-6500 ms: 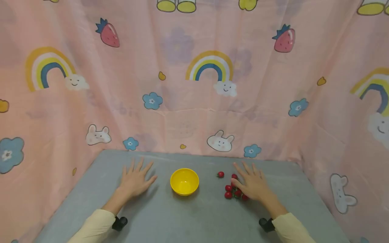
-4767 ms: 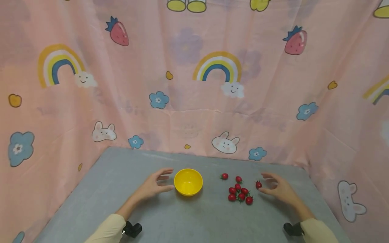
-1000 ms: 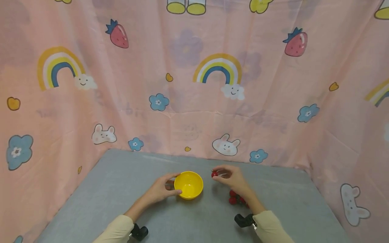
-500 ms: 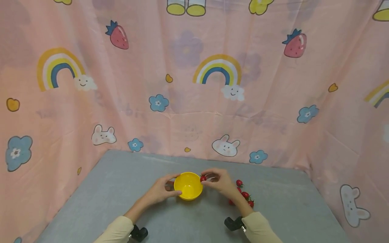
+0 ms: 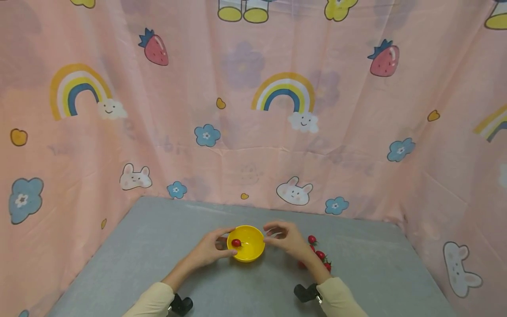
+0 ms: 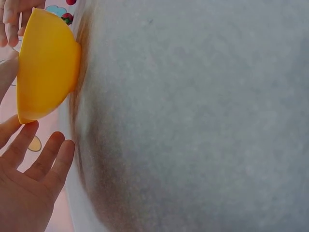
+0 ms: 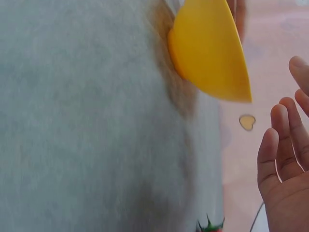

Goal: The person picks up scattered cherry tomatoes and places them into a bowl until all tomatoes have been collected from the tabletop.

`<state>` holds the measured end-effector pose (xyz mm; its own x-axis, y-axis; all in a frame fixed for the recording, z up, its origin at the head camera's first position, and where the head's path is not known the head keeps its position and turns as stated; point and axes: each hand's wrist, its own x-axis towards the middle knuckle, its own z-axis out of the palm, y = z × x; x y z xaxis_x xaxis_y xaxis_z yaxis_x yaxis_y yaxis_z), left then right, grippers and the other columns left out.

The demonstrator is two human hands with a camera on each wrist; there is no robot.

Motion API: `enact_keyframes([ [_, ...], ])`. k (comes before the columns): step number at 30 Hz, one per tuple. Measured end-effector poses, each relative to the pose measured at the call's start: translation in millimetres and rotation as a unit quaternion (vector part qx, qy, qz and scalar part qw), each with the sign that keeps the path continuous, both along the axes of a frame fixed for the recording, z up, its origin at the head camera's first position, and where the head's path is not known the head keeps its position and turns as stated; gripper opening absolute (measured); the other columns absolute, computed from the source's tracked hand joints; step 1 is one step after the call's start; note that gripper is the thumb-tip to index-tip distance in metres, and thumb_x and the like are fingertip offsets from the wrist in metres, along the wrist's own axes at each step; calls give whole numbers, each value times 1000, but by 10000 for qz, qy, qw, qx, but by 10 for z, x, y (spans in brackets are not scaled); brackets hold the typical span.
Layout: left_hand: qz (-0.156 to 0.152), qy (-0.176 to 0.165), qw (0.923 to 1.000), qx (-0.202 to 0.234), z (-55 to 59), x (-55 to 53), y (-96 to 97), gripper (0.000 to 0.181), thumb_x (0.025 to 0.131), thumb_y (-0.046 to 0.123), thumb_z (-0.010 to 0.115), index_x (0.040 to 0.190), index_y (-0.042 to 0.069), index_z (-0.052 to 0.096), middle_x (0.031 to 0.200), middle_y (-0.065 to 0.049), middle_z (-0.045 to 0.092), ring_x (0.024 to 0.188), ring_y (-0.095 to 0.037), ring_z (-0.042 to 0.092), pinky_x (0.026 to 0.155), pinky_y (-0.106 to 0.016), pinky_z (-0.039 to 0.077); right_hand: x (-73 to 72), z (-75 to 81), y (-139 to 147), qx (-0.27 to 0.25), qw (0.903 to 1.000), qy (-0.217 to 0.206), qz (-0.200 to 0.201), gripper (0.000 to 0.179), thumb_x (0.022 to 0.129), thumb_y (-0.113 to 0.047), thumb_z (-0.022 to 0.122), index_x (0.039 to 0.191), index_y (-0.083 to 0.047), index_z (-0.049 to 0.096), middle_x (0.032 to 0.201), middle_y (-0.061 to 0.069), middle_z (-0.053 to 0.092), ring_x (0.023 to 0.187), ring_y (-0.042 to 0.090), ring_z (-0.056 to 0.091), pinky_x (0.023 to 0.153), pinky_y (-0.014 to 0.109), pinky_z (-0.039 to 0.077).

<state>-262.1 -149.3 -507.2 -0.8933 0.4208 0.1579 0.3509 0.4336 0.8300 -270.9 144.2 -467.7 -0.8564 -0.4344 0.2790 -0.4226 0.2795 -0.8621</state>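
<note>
A yellow bowl stands on the grey table, with one cherry tomato lying inside it near the left wall. My left hand holds the bowl's left rim, thumb at the near side and fingers at the far side. At the right rim is my right hand, its fingers apart and nothing between them. In the right wrist view that hand stands a little away from the bowl. More cherry tomatoes lie right of the bowl, partly hidden behind the right forearm.
The grey table reaches back to a pink patterned curtain, which also hangs along both sides. Black camera mounts sit at both wrists, below the cream sleeves.
My right hand carried a cherry tomato left to the bowl and let it go; it now lies inside. The left hand came to the bowl earlier and keeps holding its rim.
</note>
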Motion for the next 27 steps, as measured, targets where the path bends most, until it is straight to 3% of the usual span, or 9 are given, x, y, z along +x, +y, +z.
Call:
enact_keyframes([
  [5, -4, 24, 10000, -10, -7, 3, -10, 68, 89, 26, 82, 146, 5, 53, 141, -16, 55, 115, -33, 61, 90, -41, 56, -112, -140, 198, 131, 9998, 40, -154, 31, 91, -10, 79, 118, 1, 70, 117, 21, 68, 100, 31, 66, 87, 42, 57],
  [12, -51, -19, 10000, 52, 7, 12, -7, 69, 89, 25, 82, 146, 4, 52, 142, -17, 54, 115, -34, 61, 90, -41, 56, -170, -193, 543, 211, 9994, 41, -281, 32, 91, -18, 80, 120, -6, 71, 118, 18, 68, 98, 25, 66, 91, 45, 55],
  [18, 6, -36, 10000, 6, 20, 15, 6, 68, 88, 25, 83, 146, 4, 53, 142, -18, 53, 115, -35, 60, 90, -41, 56, -146, -180, 828, 234, 9988, 152, -399, 31, 91, -17, 79, 120, -9, 70, 116, 19, 68, 97, 26, 67, 87, 38, 56],
  [27, 28, -73, 10000, -23, 29, 10, 19, 68, 87, 24, 84, 146, 5, 53, 141, -17, 54, 114, -34, 61, 90, -42, 56, -68, -190, 1154, 217, 9978, 476, -405, 28, 93, -9, 76, 120, -4, 69, 115, 26, 67, 95, 30, 68, 84, 33, 57],
])
